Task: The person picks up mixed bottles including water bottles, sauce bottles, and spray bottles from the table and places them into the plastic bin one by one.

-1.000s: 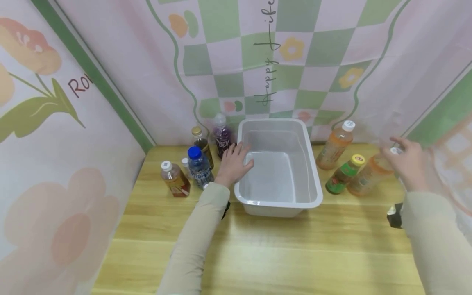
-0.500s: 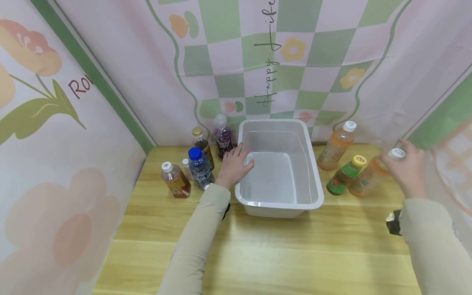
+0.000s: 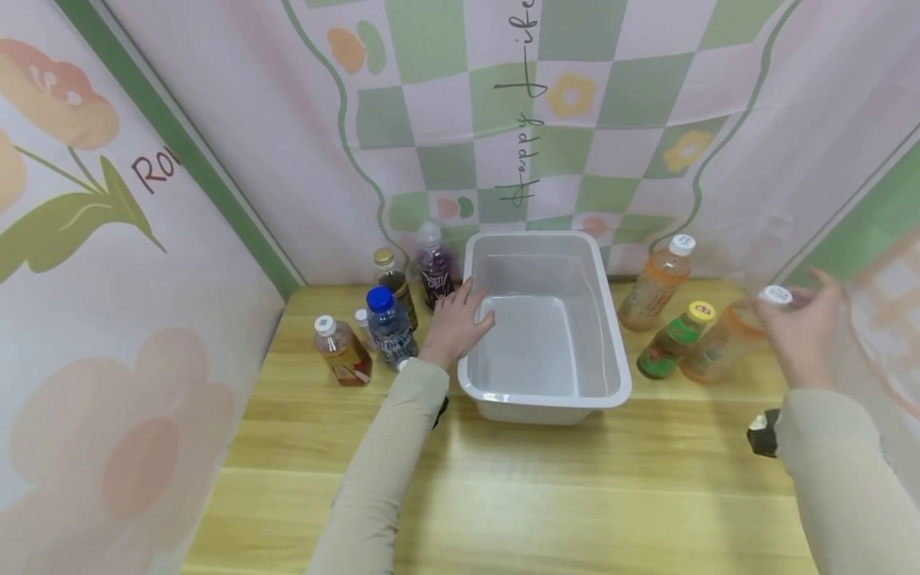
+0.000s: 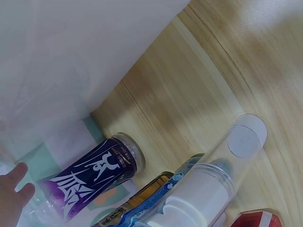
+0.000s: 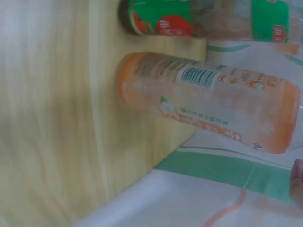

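In the head view my left hand (image 3: 454,323) rests with spread fingers on the left rim of a pale grey plastic tub (image 3: 542,399). A purple-labelled drink bottle (image 3: 435,275) stands just beyond it; the left wrist view shows that bottle (image 4: 97,172) near my fingertips (image 4: 16,175). My right hand (image 3: 801,335) is at the white cap of an orange-tinted clear bottle (image 3: 719,343), its thumb beside the cap and its fingers spread. In the right wrist view the bottle (image 5: 208,101) stands on the table; its cap is out of frame.
Left of the tub stand a blue-capped bottle (image 3: 391,331), a gold-capped bottle (image 3: 395,287) and a brown tea bottle (image 3: 345,355). To the right stand a yellow-capped green-labelled bottle (image 3: 672,343) and another orange bottle (image 3: 654,287). A patterned cloth (image 3: 503,112) hangs behind the table (image 3: 517,495).
My right hand has come down beside the orange bottle's cap, and its fingers have spread wider since half a second ago. The left hand and the bottles have stayed in place.
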`<action>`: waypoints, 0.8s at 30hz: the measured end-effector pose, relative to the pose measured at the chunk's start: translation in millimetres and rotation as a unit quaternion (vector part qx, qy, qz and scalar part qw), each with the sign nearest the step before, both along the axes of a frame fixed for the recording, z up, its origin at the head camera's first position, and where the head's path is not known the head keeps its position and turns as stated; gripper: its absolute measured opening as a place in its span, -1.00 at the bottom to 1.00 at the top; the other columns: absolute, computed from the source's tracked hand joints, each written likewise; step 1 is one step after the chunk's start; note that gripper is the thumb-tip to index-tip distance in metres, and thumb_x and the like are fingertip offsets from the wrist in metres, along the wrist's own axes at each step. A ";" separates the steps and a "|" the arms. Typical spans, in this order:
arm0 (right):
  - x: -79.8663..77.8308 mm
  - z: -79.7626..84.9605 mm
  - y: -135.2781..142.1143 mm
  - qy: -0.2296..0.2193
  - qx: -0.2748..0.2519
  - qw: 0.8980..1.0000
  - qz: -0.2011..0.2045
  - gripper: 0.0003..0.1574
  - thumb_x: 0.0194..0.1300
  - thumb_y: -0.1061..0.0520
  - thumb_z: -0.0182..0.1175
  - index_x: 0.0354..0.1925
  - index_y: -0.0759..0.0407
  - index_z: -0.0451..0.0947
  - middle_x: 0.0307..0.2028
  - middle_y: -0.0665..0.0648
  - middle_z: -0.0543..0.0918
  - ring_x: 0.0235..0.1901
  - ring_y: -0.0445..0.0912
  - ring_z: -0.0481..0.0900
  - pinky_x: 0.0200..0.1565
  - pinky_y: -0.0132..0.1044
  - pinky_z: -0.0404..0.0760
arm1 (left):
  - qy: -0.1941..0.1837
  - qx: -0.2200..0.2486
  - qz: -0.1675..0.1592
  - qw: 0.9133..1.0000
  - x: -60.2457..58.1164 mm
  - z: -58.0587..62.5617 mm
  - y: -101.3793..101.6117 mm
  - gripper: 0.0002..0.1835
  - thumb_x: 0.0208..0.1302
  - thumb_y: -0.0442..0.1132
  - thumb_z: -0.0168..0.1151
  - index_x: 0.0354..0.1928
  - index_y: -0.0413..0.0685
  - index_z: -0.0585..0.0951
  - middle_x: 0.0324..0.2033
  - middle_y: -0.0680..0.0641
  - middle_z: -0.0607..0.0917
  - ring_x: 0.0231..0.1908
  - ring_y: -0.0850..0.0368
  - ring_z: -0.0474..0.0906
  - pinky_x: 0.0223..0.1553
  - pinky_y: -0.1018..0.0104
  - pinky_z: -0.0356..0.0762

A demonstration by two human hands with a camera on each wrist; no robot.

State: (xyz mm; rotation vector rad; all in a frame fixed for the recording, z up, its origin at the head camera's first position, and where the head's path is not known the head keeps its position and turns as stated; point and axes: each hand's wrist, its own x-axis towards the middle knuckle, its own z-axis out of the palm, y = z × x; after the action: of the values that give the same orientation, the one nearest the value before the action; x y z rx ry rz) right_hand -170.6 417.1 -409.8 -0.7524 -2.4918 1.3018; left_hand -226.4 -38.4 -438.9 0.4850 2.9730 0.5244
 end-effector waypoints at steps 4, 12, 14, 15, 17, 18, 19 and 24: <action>-0.9 7.8 -1.4 0.013 -0.051 0.998 -0.016 0.14 0.20 -0.05 0.28 0.47 -0.23 -0.25 -0.12 -0.47 0.22 -0.17 -0.54 0.23 0.19 -0.52 0.41 | -0.001 -0.002 -0.001 1.000 -0.2 -0.1 -0.4 -0.38 0.40 0.16 -0.27 0.44 0.17 0.18 0.51 -0.07 0.02 0.41 -0.20 0.16 0.44 -0.18 0.05; -4.9 35.2 -0.9 0.082 -0.247 0.964 -0.058 0.43 -0.10 0.04 0.51 0.46 -0.28 -0.27 -0.05 -0.38 0.34 -0.11 -0.46 0.32 -0.06 -0.75 0.46 | -0.011 0.008 0.002 1.000 -1.1 -0.7 -0.8 -0.38 0.40 0.16 -0.27 0.44 0.17 0.18 0.51 -0.05 0.00 0.40 -0.21 0.17 0.45 -0.16 0.02; -8.0 42.5 -1.1 0.110 -0.277 0.951 -0.078 0.49 -0.23 0.04 0.56 0.45 -0.26 -0.21 -0.05 -0.35 0.37 -0.08 -0.45 0.33 -0.12 -0.78 0.46 | -0.012 0.010 0.003 1.000 -1.5 -0.9 -0.8 -0.39 0.40 0.15 -0.26 0.44 0.17 0.18 0.52 -0.05 0.00 0.40 -0.20 0.18 0.46 -0.15 0.02; -9.5 45.8 -1.2 0.128 -0.298 0.942 -0.088 0.51 -0.30 0.06 0.58 0.45 -0.25 -0.16 -0.05 -0.33 0.39 -0.05 -0.44 0.34 -0.19 -0.81 0.45 | -0.012 0.011 0.003 1.000 -1.7 -1.1 -0.8 -0.39 0.41 0.15 -0.26 0.44 0.17 0.18 0.51 -0.05 0.00 0.39 -0.20 0.19 0.45 -0.15 0.03; -10.7 52.5 -1.0 0.143 -0.312 0.934 -0.095 0.54 -0.38 0.04 0.61 0.44 -0.26 -0.13 -0.03 -0.32 0.42 0.01 -0.43 0.34 -0.18 -0.81 0.45 | -0.013 0.012 0.003 1.000 -2.0 -1.3 -0.7 -0.40 0.41 0.14 -0.25 0.44 0.17 0.19 0.51 -0.05 0.01 0.39 -0.19 0.20 0.45 -0.14 0.04; -10.8 55.9 -0.8 0.143 -0.309 0.935 -0.096 0.53 -0.39 0.02 0.61 0.43 -0.28 -0.12 -0.02 -0.33 0.43 0.04 -0.44 0.34 -0.18 -0.82 0.44 | -0.012 0.012 0.003 1.000 -2.2 -1.5 -0.7 -0.40 0.41 0.13 -0.24 0.43 0.16 0.20 0.51 -0.06 0.01 0.38 -0.19 0.21 0.45 -0.13 0.05; -11.2 59.2 -0.7 0.149 -0.312 0.933 -0.097 0.54 -0.42 0.02 0.62 0.42 -0.29 -0.10 -0.01 -0.33 0.44 0.06 -0.44 0.34 -0.16 -0.82 0.43 | -0.012 0.013 0.003 1.000 -2.4 -1.7 -0.6 -0.41 0.41 0.12 -0.23 0.43 0.16 0.21 0.51 -0.06 0.02 0.38 -0.19 0.22 0.45 -0.13 0.06; -9.6 78.2 -2.8 0.159 -0.298 0.936 -0.094 0.38 -0.28 0.05 0.59 0.38 -0.34 -0.05 0.03 -0.36 0.44 0.09 -0.46 0.34 0.13 -0.72 0.34 | -0.024 0.027 0.004 0.999 -3.0 -2.4 -0.8 -0.42 0.41 0.13 -0.24 0.40 0.16 0.26 0.52 -0.04 -0.01 0.36 -0.21 0.25 0.43 -0.13 0.12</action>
State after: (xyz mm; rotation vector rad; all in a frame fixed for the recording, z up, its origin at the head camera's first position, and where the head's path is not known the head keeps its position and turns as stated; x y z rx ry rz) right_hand -180.2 414.3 -331.6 -0.7902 -1.7298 1.9479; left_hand -229.4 -39.2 -441.4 0.4584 2.9238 0.6102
